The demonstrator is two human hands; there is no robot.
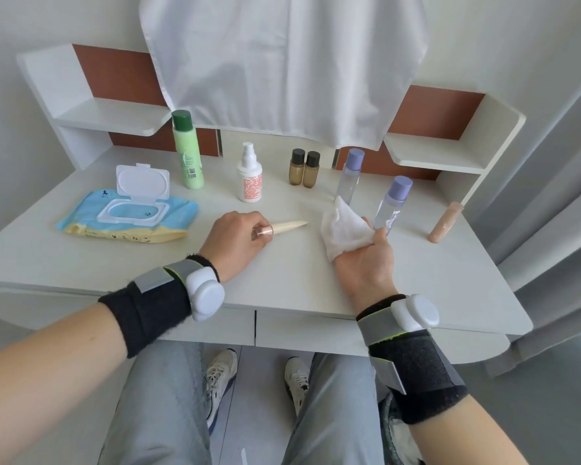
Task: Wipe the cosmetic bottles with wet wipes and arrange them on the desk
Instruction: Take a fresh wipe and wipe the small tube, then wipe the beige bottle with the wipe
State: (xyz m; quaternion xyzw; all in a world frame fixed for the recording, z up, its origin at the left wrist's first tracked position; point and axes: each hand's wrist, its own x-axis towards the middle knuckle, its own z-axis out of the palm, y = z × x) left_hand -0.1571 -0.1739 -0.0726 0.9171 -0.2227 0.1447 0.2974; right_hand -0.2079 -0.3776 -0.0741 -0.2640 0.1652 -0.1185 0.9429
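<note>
Gripping, with the curled fingers (249,219) of the left hand (237,234), the clear-capped end of a cream tube (291,225) laid flat on the surface (282,280), narrow tip aimed toward the right hand (366,260). Clutching a crumpled white wet wipe (344,229) in the clenched right fingers (379,239), just right of that tip and apart from it. Standing directly beyond the right fingers, a nearer clear bottle (391,203) right at the fingertips, contact unclear, and a farther clear bottle (349,176) behind the wipe, both purple-capped. Lying further to the right of those fingers, a beige tube (445,223). Standing well beyond the left fingers, a white pump bottle (249,176), two small amber bottles (304,168) and a tall green bottle (187,152). Resting left of the left fingers, a blue wipes pack (128,216) with lid flipped up.
</note>
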